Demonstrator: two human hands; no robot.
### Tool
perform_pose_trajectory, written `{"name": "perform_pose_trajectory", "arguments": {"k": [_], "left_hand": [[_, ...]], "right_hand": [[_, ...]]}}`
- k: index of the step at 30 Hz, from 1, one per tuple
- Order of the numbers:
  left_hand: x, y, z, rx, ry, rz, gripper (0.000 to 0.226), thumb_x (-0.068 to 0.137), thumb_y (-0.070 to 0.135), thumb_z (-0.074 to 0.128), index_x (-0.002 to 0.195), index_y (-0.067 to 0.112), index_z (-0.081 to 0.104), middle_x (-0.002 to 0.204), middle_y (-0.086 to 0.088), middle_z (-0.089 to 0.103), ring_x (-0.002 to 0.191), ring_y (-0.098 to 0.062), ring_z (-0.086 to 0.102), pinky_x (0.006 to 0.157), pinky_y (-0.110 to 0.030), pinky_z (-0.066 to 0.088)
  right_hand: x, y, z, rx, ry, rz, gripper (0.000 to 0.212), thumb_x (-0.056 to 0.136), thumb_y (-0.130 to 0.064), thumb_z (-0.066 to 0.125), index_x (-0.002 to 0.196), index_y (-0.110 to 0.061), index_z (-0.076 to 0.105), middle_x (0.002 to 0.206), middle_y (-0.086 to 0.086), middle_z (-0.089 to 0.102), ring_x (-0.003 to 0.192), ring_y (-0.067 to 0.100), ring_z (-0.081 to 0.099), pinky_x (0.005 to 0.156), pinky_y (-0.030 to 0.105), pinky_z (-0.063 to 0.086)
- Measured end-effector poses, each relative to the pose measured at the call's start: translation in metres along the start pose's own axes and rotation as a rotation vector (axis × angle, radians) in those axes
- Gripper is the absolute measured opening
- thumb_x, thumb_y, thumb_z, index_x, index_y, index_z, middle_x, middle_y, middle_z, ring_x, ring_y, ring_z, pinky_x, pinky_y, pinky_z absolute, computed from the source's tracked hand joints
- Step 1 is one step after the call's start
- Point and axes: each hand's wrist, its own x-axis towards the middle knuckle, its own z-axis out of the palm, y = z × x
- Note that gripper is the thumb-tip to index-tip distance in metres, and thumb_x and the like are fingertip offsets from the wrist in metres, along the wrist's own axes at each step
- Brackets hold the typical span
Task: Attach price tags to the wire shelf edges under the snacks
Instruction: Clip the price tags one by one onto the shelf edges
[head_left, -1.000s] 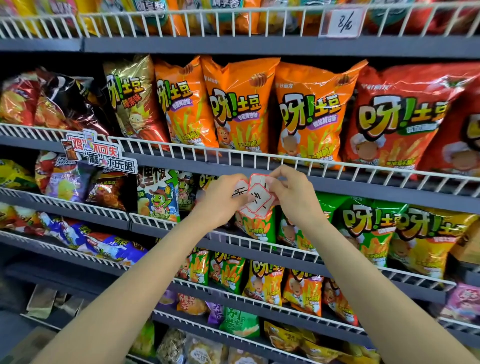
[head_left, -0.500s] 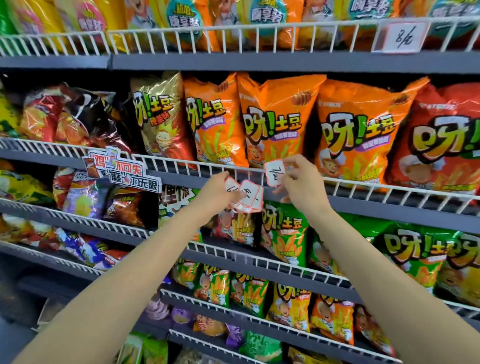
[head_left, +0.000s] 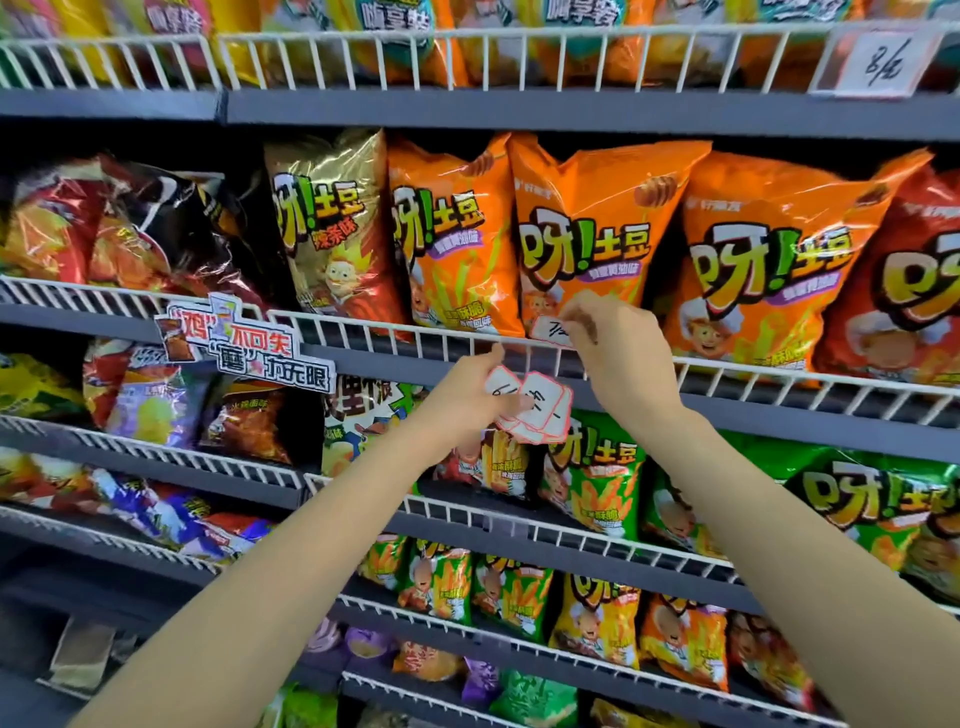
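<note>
My right hand (head_left: 621, 353) pinches one price tag (head_left: 553, 329) between closed fingers, pressing it against the white wire shelf edge (head_left: 426, 338) just below the orange snack bag (head_left: 587, 234). Below and left of those fingers, my left hand (head_left: 467, 400) clamps a fanned stack of tags (head_left: 535, 410).

I have just the one view, worn on the head: it faces the snack shelves (head_left: 519, 111) straight on from close range, tipped slightly down, wide enough that both forearms reach in from the lower edge
</note>
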Motion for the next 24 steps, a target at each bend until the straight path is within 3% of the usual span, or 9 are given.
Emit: {"name": "perform_pose_trajectory", "arguments": {"k": [3,5,9,15,16,18,19,22,24], "left_hand": [[0.0,0.001,0.005,0.035,-0.022,0.019,0.082,0.089,0.023,0.063,0.15,0.011,0.011,0.157,-0.004,0.016,0.135,-0.015,0.031,0.099,-0.023,0.033],[-0.002,0.004,0.008,0.043,-0.04,0.007,0.086,0.088,0.022,0.064,0.15,0.009,0.006,0.157,-0.005,0.017,0.133,-0.014,0.034,0.091,-0.016,0.032],[-0.007,0.002,0.01,0.019,-0.091,-0.018,0.09,0.088,0.02,0.065,0.151,0.013,0.0,0.158,-0.005,0.013,0.142,-0.018,0.022,0.105,-0.022,0.025],[-0.012,-0.008,0.0,-0.036,-0.071,-0.011,0.085,0.085,0.017,0.068,0.15,0.024,0.015,0.157,-0.001,0.019,0.134,-0.017,0.036,0.099,-0.021,0.029],[-0.013,-0.011,-0.002,-0.059,-0.077,-0.014,0.084,0.084,0.017,0.069,0.15,0.027,0.018,0.155,-0.005,0.023,0.122,-0.021,0.047,0.095,-0.023,0.035],[-0.014,-0.015,-0.006,-0.091,-0.092,-0.024,0.081,0.084,0.016,0.069,0.148,0.034,0.023,0.147,-0.017,0.035,0.092,-0.024,0.06,0.073,-0.017,0.044],[-0.016,-0.016,-0.008,-0.103,-0.091,-0.02,0.079,0.084,0.014,0.069,0.146,0.035,0.026,0.145,-0.017,0.036,0.09,-0.02,0.061,0.07,-0.018,0.044],[-0.02,-0.019,-0.015,-0.116,-0.076,0.006,0.071,0.084,0.009,0.068,0.141,0.036,0.034,0.151,-0.003,0.027,0.114,-0.014,0.048,0.09,-0.029,0.046],[-0.023,-0.02,-0.018,-0.069,-0.096,0.029,0.068,0.086,0.008,0.065,0.139,0.038,0.035,0.151,-0.002,0.025,0.11,-0.009,0.042,0.082,-0.023,0.046]], "right_hand": [[0.001,-0.004,0.0,-0.026,0.0,-0.001,0.017,0.094,-0.013,0.049,0.102,-0.014,0.064,0.09,0.007,0.067,0.079,0.028,0.059,0.062,0.035,0.049],[0.001,-0.005,0.001,-0.072,-0.002,-0.001,0.018,0.095,-0.017,0.049,0.103,-0.015,0.064,0.089,0.007,0.068,0.079,0.029,0.061,0.063,0.037,0.05],[0.002,-0.007,0.001,-0.164,0.022,-0.015,0.02,0.096,-0.02,0.048,0.106,-0.018,0.065,0.091,0.007,0.069,0.085,0.028,0.061,0.061,0.033,0.045],[0.007,-0.012,0.005,-0.172,0.033,-0.054,0.02,0.096,-0.018,0.05,0.106,-0.015,0.067,0.099,0.006,0.065,0.088,0.024,0.058,0.061,0.029,0.043],[0.008,-0.013,0.006,-0.17,0.026,-0.061,0.02,0.096,-0.019,0.05,0.106,-0.014,0.067,0.101,0.007,0.064,0.089,0.024,0.058,0.061,0.029,0.042],[0.009,-0.015,0.007,-0.179,0.005,-0.071,0.022,0.096,-0.021,0.049,0.108,-0.013,0.066,0.104,0.008,0.061,0.094,0.025,0.056,0.063,0.029,0.039],[0.009,-0.016,0.008,-0.195,-0.004,-0.075,0.023,0.096,-0.021,0.049,0.108,-0.013,0.066,0.105,0.008,0.06,0.096,0.025,0.055,0.063,0.029,0.037],[0.011,-0.017,0.01,-0.269,-0.006,-0.091,0.023,0.096,-0.023,0.049,0.108,-0.014,0.066,0.103,0.008,0.06,0.098,0.026,0.055,0.061,0.03,0.034],[0.012,-0.018,0.011,-0.298,-0.006,-0.105,0.022,0.096,-0.023,0.049,0.106,-0.016,0.067,0.101,0.007,0.061,0.098,0.026,0.055,0.059,0.03,0.035]]}}
